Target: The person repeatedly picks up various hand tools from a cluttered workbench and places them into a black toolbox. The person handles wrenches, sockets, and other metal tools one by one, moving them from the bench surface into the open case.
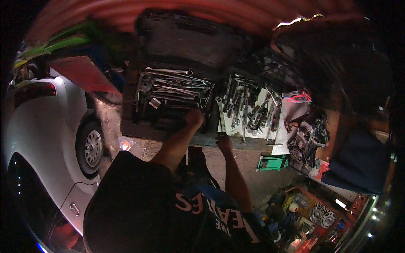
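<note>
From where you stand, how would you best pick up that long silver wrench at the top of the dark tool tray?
Probably by the middle of the long silver wrench, coming from above: it lies flat and crosswise on the pile in the dark tool tray, its shaft bare.

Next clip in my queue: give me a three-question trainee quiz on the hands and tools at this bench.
1. True or false: the left hand reaches into the open toolbox of wrenches.
2. Where is the right hand? A) on the car's wheel B) at the bench's front edge, below the white tray of loose tools C) on the green box
3. Fill in: a white ___ stands at the person's left.

Key: 1 true; 2 B; 3 car.
</note>
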`<state>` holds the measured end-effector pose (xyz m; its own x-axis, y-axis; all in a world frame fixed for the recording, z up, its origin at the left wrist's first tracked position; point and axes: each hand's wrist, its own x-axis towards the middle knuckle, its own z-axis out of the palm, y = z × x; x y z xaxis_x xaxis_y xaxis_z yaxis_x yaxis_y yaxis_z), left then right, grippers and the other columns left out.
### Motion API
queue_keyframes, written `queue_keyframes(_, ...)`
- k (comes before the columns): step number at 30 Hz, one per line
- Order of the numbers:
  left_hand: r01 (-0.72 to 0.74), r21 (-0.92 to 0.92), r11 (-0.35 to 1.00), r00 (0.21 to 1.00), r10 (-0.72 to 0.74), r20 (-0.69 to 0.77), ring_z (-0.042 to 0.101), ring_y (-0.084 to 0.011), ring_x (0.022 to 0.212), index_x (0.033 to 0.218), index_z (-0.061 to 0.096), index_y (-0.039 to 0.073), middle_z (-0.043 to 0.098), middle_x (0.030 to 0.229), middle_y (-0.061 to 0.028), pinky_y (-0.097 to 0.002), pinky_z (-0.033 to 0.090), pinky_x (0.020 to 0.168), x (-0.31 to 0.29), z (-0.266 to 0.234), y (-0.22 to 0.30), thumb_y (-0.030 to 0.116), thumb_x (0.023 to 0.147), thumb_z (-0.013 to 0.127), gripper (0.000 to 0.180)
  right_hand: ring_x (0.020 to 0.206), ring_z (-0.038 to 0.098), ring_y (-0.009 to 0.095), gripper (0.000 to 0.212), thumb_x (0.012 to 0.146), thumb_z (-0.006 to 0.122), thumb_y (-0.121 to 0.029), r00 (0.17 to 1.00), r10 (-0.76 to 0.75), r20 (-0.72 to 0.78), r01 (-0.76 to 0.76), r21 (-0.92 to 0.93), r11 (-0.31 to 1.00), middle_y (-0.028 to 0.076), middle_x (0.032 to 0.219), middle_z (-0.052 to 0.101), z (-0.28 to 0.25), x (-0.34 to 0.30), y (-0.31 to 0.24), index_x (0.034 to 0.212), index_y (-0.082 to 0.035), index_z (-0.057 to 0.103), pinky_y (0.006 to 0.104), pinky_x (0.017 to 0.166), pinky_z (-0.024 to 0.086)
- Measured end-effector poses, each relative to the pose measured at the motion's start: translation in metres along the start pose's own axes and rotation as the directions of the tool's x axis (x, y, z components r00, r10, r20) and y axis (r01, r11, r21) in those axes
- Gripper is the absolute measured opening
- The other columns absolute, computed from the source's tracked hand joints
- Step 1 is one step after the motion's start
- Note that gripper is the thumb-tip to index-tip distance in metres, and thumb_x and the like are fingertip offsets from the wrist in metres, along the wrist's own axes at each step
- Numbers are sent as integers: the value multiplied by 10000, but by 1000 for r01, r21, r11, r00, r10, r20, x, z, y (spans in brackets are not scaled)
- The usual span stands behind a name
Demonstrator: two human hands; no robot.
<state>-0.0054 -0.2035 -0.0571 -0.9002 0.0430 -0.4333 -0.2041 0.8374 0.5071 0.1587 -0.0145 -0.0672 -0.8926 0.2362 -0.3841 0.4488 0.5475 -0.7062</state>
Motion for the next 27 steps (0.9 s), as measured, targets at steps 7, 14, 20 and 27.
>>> queue_keyframes(7, -70, 107, 992, 992, 58, 110, 673, -310, 772, 780, 696, 109, 676, 776, -114, -462, 534, 671, -3, -17, 11, 283, 790, 623, 189, 717, 654, 207, 179, 827, 569, -122, 998, -66, 3, 65, -171, 983, 117, 827, 668, 2, -7, 12, 981, -49, 623, 350, 592, 518)
queue_keyframes(14, -149, 163, 975, 985, 132, 108, 653, -333, 885, 934, 669, 63, 660, 919, -167, -477, 531, 712, 5, -40, -2, 284, 818, 572, 267, 698, 655, 223, 175, 845, 558, -149, 984, -177, 14, 174, -271, 947, 132, 806, 669, -14, 13, -6, 984, -74, 635, 352, 605, 524)
queue_keyframes(20, -272, 146, 951, 948, 239, 212, 618, -357, 971, 1149, 596, 72, 605, 1096, -199, -477, 514, 795, 1, -61, 15, 299, 852, 560, 376, 835, 645, 311, 145, 824, 562, -145, 985, 128, -116, -144, -139, 980, 180, 884, 644, -28, 22, -42, 923, -81, 645, 432, 697, 511)
queue_keyframes(27, -457, 19, 889, 879, 448, 164, 606, -346, 1000, 1230, 556, 106, 597, 1153, -183, -455, 490, 866, -4, -27, 54, 280, 827, 589, 440, 820, 641, 372, 198, 832, 570, -220, 989, -137, -50, 116, -300, 947, 186, 967, 650, -54, 32, 4, 959, -84, 634, 461, 699, 511)
